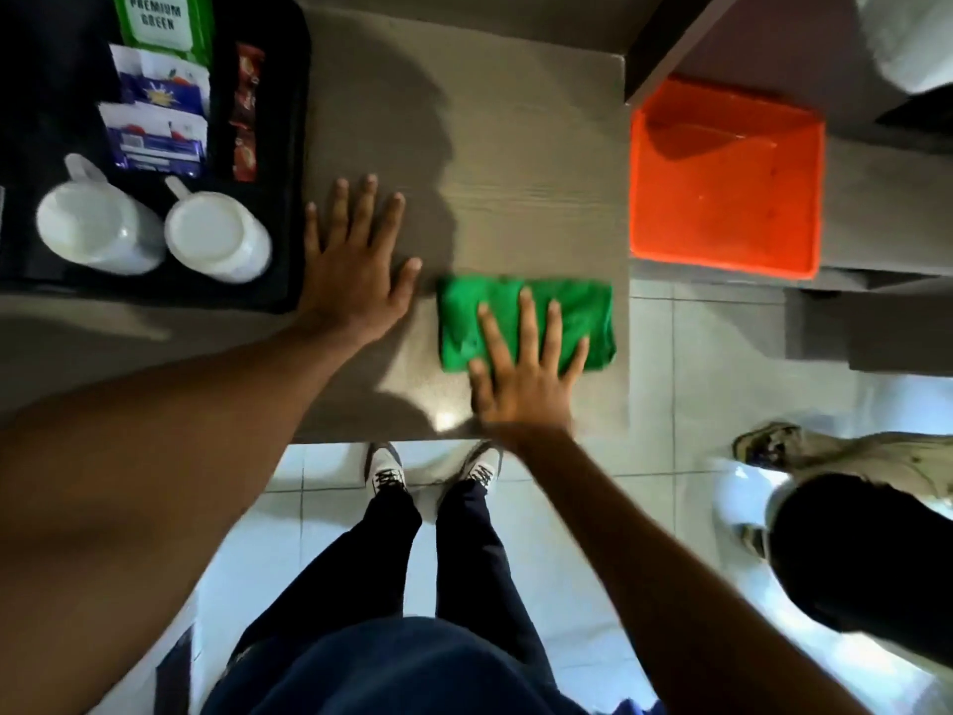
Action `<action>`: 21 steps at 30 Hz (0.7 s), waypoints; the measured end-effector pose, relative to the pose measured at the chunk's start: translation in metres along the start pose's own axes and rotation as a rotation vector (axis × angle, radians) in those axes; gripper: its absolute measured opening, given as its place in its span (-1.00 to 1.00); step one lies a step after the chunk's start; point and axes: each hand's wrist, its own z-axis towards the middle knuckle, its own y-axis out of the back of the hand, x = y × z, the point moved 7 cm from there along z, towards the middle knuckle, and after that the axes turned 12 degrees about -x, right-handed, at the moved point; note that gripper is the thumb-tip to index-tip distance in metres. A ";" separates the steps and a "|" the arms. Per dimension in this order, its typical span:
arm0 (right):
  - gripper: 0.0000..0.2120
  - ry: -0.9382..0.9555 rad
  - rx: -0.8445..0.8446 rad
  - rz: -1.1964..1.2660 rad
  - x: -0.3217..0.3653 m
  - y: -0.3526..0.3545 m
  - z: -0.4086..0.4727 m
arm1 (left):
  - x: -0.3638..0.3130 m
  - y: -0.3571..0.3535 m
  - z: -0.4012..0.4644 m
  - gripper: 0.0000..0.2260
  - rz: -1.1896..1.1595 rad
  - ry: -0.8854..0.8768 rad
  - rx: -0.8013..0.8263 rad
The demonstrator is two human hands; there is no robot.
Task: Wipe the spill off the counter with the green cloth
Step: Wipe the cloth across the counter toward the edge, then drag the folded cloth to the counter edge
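A folded green cloth lies flat on the grey counter, close to its right edge. My right hand presses down on the cloth's near half with fingers spread flat, palm over the cloth's front edge. My left hand rests flat on the bare counter to the left of the cloth, fingers apart and holding nothing. A small wet glint shows on the counter near the front edge, just left of my right wrist.
A black tray at the left holds two upturned white cups and sachets. An orange bin stands on the floor beyond the counter's right edge. Another person is at the lower right. My shoes are below the counter front.
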 end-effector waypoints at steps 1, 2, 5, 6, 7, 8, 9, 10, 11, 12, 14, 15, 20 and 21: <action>-0.42 0.023 0.040 -0.004 0.001 -0.002 -0.031 | 0.002 -0.001 0.001 -0.31 -0.011 0.003 -0.005; -0.42 0.049 0.083 -0.011 0.001 -0.004 -0.053 | 0.004 -0.003 0.002 -0.30 -0.016 0.002 -0.010; -0.38 0.093 0.126 -0.031 -0.004 -0.003 -0.066 | 0.007 -0.005 0.004 -0.30 -0.007 0.001 -0.011; -0.33 0.106 0.130 -0.036 -0.004 -0.002 -0.064 | 0.007 -0.005 0.005 -0.30 -0.010 0.007 0.002; -0.28 0.125 0.126 -0.050 -0.003 0.002 -0.063 | 0.006 -0.001 0.006 -0.31 -0.012 0.014 0.018; -0.23 0.148 0.127 -0.077 -0.002 0.006 -0.065 | 0.005 0.003 0.006 -0.30 -0.014 0.028 0.044; -0.17 0.161 0.134 -0.112 -0.001 0.009 -0.069 | 0.004 0.007 0.006 -0.29 -0.021 0.048 0.075; -0.10 0.169 0.148 -0.141 -0.001 0.011 -0.074 | 0.002 0.010 0.007 -0.29 -0.031 0.066 0.114; -0.07 0.175 0.164 -0.154 -0.002 0.012 -0.082 | 0.000 0.010 0.003 -0.30 -0.045 0.088 0.161; -0.07 0.204 0.174 -0.161 -0.004 0.016 -0.087 | -0.003 0.013 0.002 -0.31 -0.058 0.108 0.197; -0.16 0.326 0.215 -0.169 -0.008 0.027 -0.085 | -0.010 0.022 -0.002 -0.32 -0.098 0.146 0.227; -0.24 0.394 0.211 -0.151 -0.011 0.037 -0.079 | -0.016 0.029 -0.002 -0.32 -0.127 0.161 0.227; -0.39 0.227 0.043 0.257 -0.044 0.095 -0.012 | -0.055 0.062 0.014 -0.34 -0.214 0.165 0.206; -0.44 0.157 0.023 0.381 -0.050 0.100 0.002 | -0.060 0.069 0.020 -0.35 -0.222 0.159 0.175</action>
